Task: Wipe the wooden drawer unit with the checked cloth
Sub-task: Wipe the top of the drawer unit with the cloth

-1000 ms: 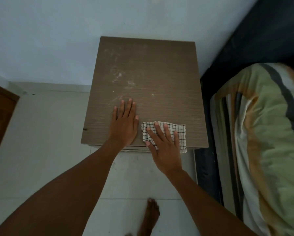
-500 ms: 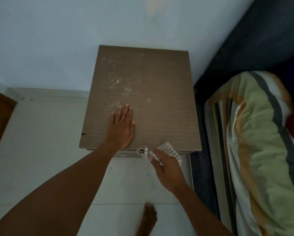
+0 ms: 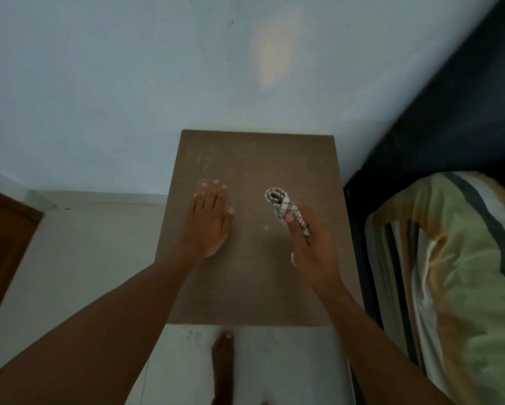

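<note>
The wooden drawer unit (image 3: 254, 290) stands against the pale wall; only its brown top shows, with faint dusty smears near the back left. My left hand (image 3: 209, 222) lies flat on the top, fingers together, left of centre. My right hand (image 3: 314, 252) is closed around the checked cloth (image 3: 283, 204), which is bunched into a roll that sticks out past my thumb, over the right half of the top. I cannot tell whether the roll touches the wood.
A bed with a dark frame (image 3: 359, 258) and a striped green and yellow cover (image 3: 455, 273) runs close along the unit's right side. A brown wooden door (image 3: 3, 249) is at the far left. My bare foot (image 3: 222, 363) stands on the white tiled floor (image 3: 93, 258) in front of the unit.
My right hand gathered the cloth, which lay flat at the front edge, into a roll and carried it up over the right half of the top. The view shifted forward over the unit.
</note>
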